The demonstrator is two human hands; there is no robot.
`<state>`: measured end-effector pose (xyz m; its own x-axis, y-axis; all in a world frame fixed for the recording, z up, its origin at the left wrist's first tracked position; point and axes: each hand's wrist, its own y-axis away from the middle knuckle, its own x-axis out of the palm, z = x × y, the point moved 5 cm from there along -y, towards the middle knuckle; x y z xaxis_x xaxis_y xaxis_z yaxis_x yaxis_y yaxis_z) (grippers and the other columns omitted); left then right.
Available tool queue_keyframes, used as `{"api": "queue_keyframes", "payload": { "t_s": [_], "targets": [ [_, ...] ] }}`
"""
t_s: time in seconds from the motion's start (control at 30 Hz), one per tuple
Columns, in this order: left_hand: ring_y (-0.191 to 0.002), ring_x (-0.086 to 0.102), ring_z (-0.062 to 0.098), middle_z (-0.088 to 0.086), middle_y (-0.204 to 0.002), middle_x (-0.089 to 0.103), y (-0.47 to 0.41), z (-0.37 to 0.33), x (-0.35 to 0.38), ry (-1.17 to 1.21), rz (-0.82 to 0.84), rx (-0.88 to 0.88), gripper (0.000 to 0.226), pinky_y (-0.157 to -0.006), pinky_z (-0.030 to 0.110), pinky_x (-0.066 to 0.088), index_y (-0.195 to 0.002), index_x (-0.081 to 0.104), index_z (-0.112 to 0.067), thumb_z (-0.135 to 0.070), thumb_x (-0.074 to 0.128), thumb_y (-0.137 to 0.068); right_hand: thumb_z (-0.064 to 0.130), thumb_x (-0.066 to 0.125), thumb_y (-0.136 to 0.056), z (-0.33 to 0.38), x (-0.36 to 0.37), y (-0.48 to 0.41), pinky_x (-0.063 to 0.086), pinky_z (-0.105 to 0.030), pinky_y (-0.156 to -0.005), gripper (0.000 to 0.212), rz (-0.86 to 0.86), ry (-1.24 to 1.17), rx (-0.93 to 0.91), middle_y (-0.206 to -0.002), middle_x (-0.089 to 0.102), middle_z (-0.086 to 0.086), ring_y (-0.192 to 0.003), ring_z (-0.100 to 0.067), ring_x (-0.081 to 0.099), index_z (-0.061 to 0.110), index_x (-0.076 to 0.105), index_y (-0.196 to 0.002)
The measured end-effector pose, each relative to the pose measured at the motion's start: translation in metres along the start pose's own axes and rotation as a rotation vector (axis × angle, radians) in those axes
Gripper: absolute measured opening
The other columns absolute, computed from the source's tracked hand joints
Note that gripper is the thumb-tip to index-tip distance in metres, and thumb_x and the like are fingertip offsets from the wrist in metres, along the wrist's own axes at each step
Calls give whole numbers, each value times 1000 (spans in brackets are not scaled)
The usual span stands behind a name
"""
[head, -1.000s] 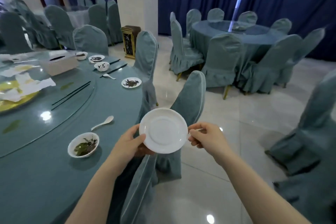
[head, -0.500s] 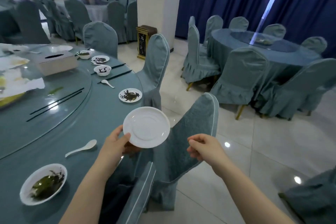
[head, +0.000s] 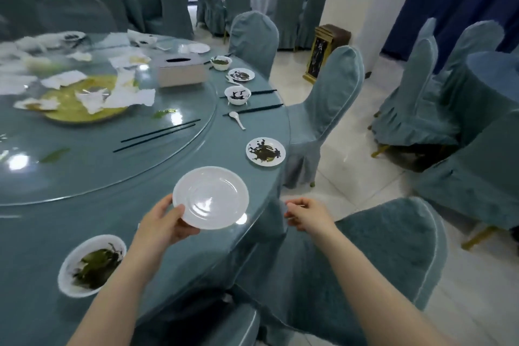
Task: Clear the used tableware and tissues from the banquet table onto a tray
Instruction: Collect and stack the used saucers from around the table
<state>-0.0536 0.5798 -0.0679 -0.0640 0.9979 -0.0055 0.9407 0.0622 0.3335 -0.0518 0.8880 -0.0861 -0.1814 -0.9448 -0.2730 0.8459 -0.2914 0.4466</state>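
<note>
1. Crumpled tissues [head: 127, 98] lie over a yellow platter [head: 64, 116] on the glass turntable [head: 84, 177], far left.
2. A white bowl [head: 91, 265] of green scraps sits on the banquet table [head: 33, 261], near its edge.
3. The left hand [head: 163, 226] grips a clean white plate [head: 210, 196] by its near rim, thumb on top, above the table's edge.
4. A soiled plate [head: 265, 152] rests on the table beyond it.
5. The right hand [head: 309, 215] hangs just off the table's edge, fingers loosely curled, holding nothing.
6. A covered chair [head: 393, 261] stands below it.

Head view, looking down, close over table [head: 84, 233]
</note>
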Motion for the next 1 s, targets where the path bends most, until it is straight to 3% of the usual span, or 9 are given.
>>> {"api": "queue_keyframes", "payload": {
  "t_s": [0.1, 0.27, 0.4, 0.53, 0.8, 0.9, 1.0],
  "targets": [
    [-69, 72, 26, 12, -86, 73, -7, -3, -1, 14, -94, -17, 33, -77, 38, 55, -129, 56, -20, -14, 48, -97, 17, 61, -90, 4, 5, -56, 43, -16, -45, 12, 39, 9, 14, -77, 71, -5, -57, -10, 61, 14, 62, -102],
    [-79, 73, 23, 11, -106, 70, -16, 2, -12, 59, -276, -69, 34, -74, 38, 58, -130, 55, -19, -15, 50, -96, 25, 64, -89, 4, 10, -139, 43, -20, -46, 14, 49, 74, 41, -74, 69, -2, -54, -12, 58, 13, 61, -96],
    [-82, 71, 19, 10, -108, 70, -16, 20, -10, 111, -361, -93, 31, -64, 27, 58, -125, 60, -19, -13, 46, -98, 33, 63, -89, 4, 19, -193, 44, -28, -53, 21, 53, 131, 63, -74, 70, -4, -55, -13, 60, 12, 61, -87],
    [-79, 70, 18, 9, -106, 70, -10, 38, -3, 151, -426, -129, 29, -65, 30, 57, -123, 60, -18, -13, 45, -99, 38, 62, -88, 3, 27, -233, 45, -27, -49, 34, 14, 91, 128, -63, 71, -6, -44, -14, 60, 7, 64, -75],
    [-75, 71, 16, -1, -93, 74, 10, 40, -5, 150, -505, -116, 28, -67, 32, 55, -113, 63, -27, -13, 44, -99, 13, 58, -88, 2, 32, -249, 39, -17, -31, 19, -27, 54, 229, -57, 68, -10, -32, -16, 58, 1, 57, -74],
    [-81, 70, 20, 5, -101, 72, 18, 38, 0, 151, -491, -111, 28, -72, 36, 55, -120, 61, -24, -14, 44, -99, 3, 54, -86, -7, 29, -234, 42, -19, -32, 12, 27, 24, 290, -62, 69, -13, -36, -20, 61, -3, 58, -77],
    [-78, 70, 18, 7, -102, 72, 29, 32, 3, 148, -465, -80, 29, -69, 33, 57, -121, 60, -22, -13, 44, -99, 0, 51, -86, -20, 26, -208, 46, -19, -37, 12, 124, 48, 263, -52, 67, -11, -39, -17, 63, -1, 57, -76]
  ]
}}
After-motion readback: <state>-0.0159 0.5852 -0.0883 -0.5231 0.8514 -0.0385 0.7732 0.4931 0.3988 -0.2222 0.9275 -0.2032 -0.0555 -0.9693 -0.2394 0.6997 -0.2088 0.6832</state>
